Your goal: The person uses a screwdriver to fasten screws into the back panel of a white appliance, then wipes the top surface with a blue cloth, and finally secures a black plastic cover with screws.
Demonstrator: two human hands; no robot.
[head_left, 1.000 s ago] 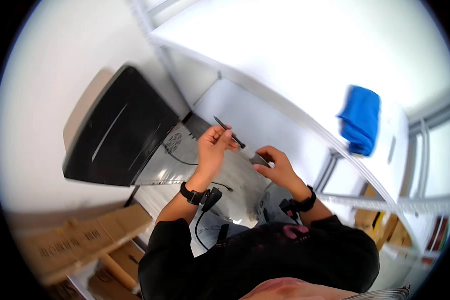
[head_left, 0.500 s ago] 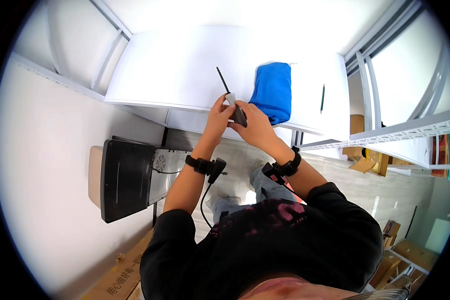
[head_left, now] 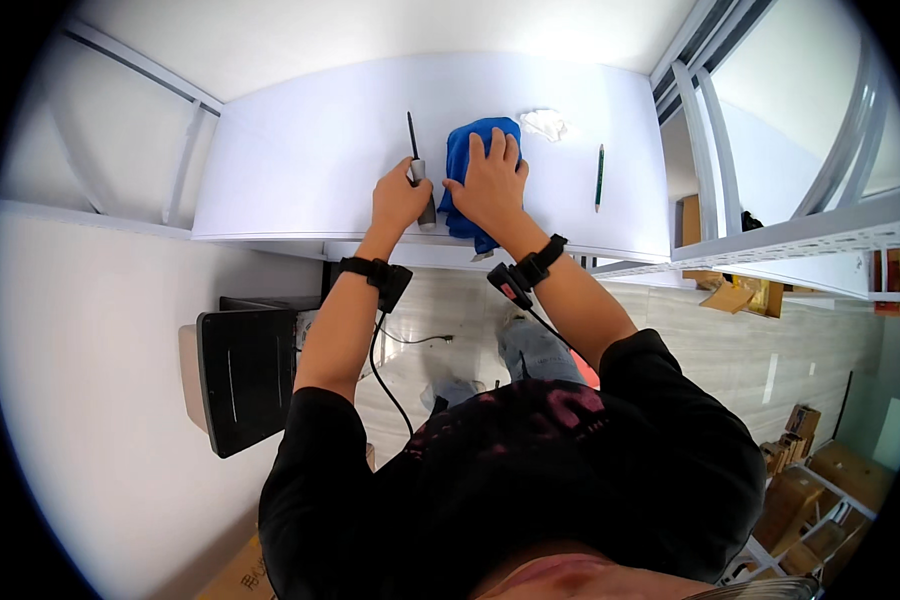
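Observation:
My left hand (head_left: pixel 400 204) is closed around a screwdriver (head_left: pixel 426 213) with a grey handle. Its black shaft points toward the far side of the white table (head_left: pixel 300 160), and the handle's butt is close to the front edge. To its right, my right hand (head_left: pixel 492 188) rests on a folded blue cloth (head_left: pixel 459 150), fingers spread over it and thumb out to the left. Part of the cloth hangs past the table's front edge. Beneath my palm the fabric is hidden.
Right of the cloth lie a crumpled white tissue-like piece (head_left: pixel 543 123) and a dark green pencil (head_left: pixel 599 178). Metal shelf frames (head_left: pixel 760 235) flank the table's right side. Below left stands a black-topped case (head_left: pixel 245 380), and a cable (head_left: pixel 420 339) trails over the floor.
My hands have parted. The right one has left the screwdriver and moved onto the blue cloth, which is now rumpled. My left hand keeps the screwdriver, now lower at the table and more upright in view.

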